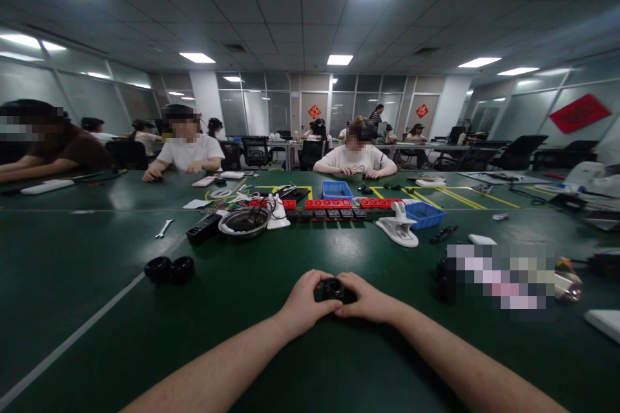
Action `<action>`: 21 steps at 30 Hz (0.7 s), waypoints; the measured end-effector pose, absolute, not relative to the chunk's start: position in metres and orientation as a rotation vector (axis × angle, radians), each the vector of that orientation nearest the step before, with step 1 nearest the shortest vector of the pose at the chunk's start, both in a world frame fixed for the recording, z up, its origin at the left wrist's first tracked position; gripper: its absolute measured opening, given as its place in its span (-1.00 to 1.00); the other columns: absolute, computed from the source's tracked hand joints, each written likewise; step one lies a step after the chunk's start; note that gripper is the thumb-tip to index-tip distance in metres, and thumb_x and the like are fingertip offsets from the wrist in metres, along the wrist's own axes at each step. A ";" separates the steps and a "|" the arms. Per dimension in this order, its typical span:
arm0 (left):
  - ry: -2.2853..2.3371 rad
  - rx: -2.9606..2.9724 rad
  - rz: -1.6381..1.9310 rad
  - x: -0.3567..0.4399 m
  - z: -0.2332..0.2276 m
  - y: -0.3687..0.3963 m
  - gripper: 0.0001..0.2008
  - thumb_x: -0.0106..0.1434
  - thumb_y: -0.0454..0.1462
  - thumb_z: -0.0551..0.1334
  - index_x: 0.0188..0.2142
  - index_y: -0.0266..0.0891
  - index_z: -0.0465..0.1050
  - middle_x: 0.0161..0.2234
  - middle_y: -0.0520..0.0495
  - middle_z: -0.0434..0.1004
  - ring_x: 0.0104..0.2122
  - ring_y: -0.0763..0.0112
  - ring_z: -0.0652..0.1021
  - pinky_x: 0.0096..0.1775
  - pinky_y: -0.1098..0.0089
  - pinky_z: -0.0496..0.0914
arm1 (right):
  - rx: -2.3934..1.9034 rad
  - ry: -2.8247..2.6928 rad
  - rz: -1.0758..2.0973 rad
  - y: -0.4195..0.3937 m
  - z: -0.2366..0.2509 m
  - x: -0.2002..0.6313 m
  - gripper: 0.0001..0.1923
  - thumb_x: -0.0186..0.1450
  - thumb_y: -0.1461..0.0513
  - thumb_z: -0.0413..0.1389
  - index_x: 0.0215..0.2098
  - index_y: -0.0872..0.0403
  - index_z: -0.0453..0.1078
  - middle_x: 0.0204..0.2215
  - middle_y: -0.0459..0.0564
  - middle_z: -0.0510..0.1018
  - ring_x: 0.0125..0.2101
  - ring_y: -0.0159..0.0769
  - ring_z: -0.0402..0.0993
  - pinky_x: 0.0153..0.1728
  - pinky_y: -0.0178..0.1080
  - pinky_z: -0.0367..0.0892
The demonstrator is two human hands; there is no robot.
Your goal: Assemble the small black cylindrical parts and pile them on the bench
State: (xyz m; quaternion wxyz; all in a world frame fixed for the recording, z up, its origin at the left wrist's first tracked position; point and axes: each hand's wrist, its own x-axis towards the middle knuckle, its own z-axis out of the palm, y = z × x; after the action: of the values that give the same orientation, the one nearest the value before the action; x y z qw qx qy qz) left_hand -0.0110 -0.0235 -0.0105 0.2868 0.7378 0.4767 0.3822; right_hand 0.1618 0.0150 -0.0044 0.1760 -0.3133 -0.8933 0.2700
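A small black round part (334,288), with a ring-shaped opening on top, stands upright between my hands just above or on the green table; I cannot tell which. My left hand (310,298) curls round its left side, with the thumb across the near side. From the right, my right hand (368,297) closes on the same part, and the two thumb tips meet in front of it. Its lower portion is hidden by the fingers. Further left, two glossy black round parts (169,269) rest side by side on the table.
A wrench (164,229) lies at the left. Across the middle are a round metal tray (244,222), red power strips (328,204), a white clip-on base (398,232) and a blue bin (425,214). A blurred-out item (504,277) lies at right. Co-workers sit opposite.
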 end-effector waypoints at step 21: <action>1.439 1.930 1.003 -0.001 -0.010 -0.034 -0.69 -0.13 -0.27 0.30 -0.34 -0.23 0.31 -0.36 0.01 0.32 -0.34 0.35 0.36 -0.33 0.41 0.24 | -1.246 -2.504 0.477 0.008 -0.011 0.156 -0.53 -0.16 -0.04 0.18 -0.45 0.11 0.25 -0.49 -0.08 0.35 -0.48 -0.33 0.25 -0.52 -0.36 0.06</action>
State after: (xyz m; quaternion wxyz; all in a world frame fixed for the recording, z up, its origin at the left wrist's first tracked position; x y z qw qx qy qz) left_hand -0.0014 -0.0335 -0.0103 0.2637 0.7139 0.5322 0.3709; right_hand 0.1557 0.0079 -0.0112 0.1513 -0.4341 -0.8724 0.1662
